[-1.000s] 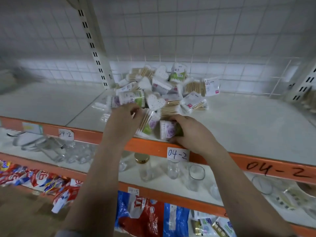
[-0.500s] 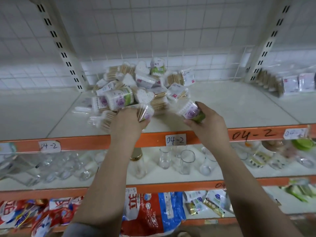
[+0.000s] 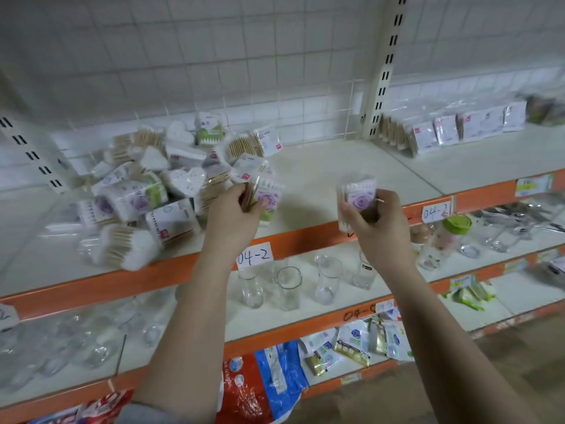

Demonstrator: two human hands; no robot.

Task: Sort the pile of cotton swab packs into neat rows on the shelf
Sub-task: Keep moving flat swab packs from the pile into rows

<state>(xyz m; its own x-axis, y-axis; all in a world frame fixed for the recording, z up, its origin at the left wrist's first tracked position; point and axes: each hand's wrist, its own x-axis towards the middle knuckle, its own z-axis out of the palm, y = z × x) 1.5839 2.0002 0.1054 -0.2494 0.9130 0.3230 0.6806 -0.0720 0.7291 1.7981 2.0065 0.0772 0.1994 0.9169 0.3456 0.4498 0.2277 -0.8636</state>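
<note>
A jumbled pile of cotton swab packs (image 3: 159, 185) lies on the left part of the white shelf (image 3: 336, 175), with round tubs, heart-shaped boxes and flat bags mixed together. My left hand (image 3: 235, 215) grips a purple-and-green swab pack (image 3: 270, 198) at the pile's right edge. My right hand (image 3: 374, 221) holds a second purple-flowered swab pack (image 3: 357, 197) up in the air, above the shelf's orange front rail and well right of the pile. A row of flat swab bags (image 3: 452, 130) stands on the neighbouring shelf bay at the right.
A slotted upright post (image 3: 382, 75) and a wire grid divider (image 3: 354, 96) separate the two bays. Empty glasses (image 3: 289, 289) and a green-lidded jar (image 3: 455, 231) stand on the shelf below. Bagged goods (image 3: 266, 384) fill the lowest shelf.
The camera has swung right, bringing the right bay into view. My right hand has carried its pack up and away from the pile to the right. My left hand now grips a pack at the pile's edge.
</note>
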